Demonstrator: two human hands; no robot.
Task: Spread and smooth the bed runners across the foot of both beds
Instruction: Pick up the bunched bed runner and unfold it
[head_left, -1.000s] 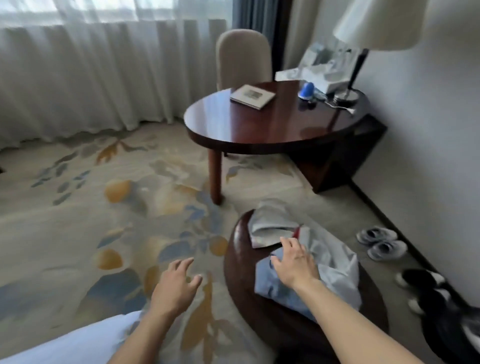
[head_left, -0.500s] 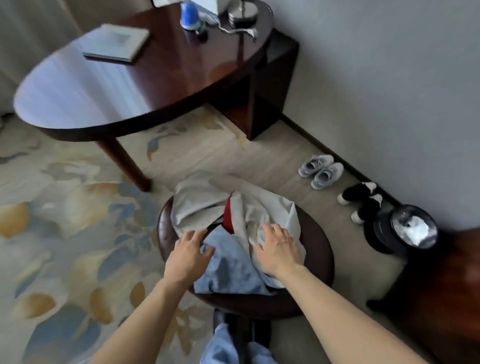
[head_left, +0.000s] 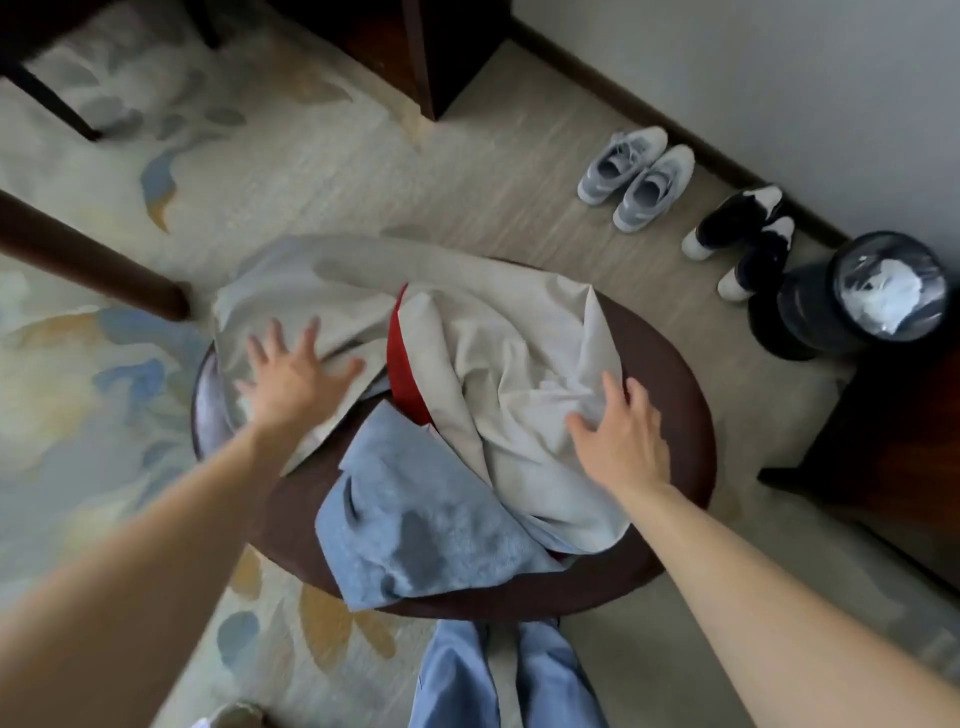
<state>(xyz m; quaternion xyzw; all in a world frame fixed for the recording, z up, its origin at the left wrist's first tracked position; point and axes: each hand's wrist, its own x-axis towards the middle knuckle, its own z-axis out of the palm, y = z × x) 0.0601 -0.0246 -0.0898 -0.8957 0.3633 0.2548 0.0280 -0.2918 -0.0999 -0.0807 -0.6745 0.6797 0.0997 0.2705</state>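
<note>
Hands (head_left: 296, 376) on crumpled beige-red runners (head_left: 498, 353)

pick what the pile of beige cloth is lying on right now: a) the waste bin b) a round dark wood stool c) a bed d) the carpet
b: the beige cloth is heaped on the round dark stool, with the left hand and right hand on it.
</note>
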